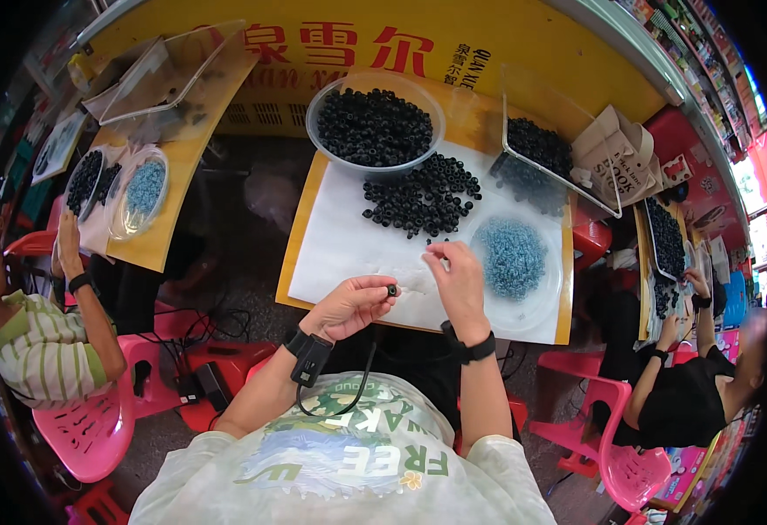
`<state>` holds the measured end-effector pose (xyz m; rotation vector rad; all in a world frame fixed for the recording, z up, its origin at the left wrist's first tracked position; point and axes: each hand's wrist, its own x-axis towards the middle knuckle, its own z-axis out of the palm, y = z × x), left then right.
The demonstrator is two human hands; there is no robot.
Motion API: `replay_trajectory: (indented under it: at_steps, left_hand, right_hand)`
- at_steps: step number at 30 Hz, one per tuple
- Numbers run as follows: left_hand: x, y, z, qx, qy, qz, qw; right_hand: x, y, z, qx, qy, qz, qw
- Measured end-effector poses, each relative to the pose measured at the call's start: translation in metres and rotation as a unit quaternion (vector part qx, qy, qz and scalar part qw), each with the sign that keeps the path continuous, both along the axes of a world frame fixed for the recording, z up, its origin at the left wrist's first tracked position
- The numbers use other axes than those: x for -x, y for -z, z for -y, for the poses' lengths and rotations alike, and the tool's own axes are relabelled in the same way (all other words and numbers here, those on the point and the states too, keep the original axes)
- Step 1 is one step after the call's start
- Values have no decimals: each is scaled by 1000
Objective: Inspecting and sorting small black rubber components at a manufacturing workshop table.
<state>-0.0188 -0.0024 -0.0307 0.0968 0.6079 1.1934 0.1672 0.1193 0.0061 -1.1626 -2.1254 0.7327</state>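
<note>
Between the thumb and fingertips of my left hand (353, 308) is a small round black piece with a hole (391, 290), held above the table's near edge. My right hand (459, 278) is closed in a pinch a little farther right, over the white sheet (331, 245). What its fingertips hold, if anything, is too small to make out. Beyond both hands lies a loose pile of black pieces (423, 194) like the held one. To the right of my right hand, a clear round tray (551, 302) holds many tiny translucent blue pieces (510, 256).
A clear tub (313, 122) full of black pieces stands at the back. A clear bin (606, 208) with more sits back right, beside a paper bag (618, 162). Co-workers sit left (55, 337) and right (685, 394) on pink chairs. Cables (217, 324) trail on the floor.
</note>
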Motion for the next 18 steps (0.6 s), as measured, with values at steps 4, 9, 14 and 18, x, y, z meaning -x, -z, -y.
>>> replay_trajectory:
  at_steps: [4,9,14,18]
  left_hand:
    - [5,-3,3,3,-31,15,999]
    - [7,-4,7,4,-46,17,999]
    - [9,-14,1,4,-72,-14,997]
    - [10,-15,-1,1,-78,-17,997]
  right_hand:
    - [13,7,-16,-173,14,127,977]
    - [19,24,-23,-178,-6,167,970]
    - [14,23,-20,-159,6,140,977]
    - [15,19,-18,-161,4,148,976]
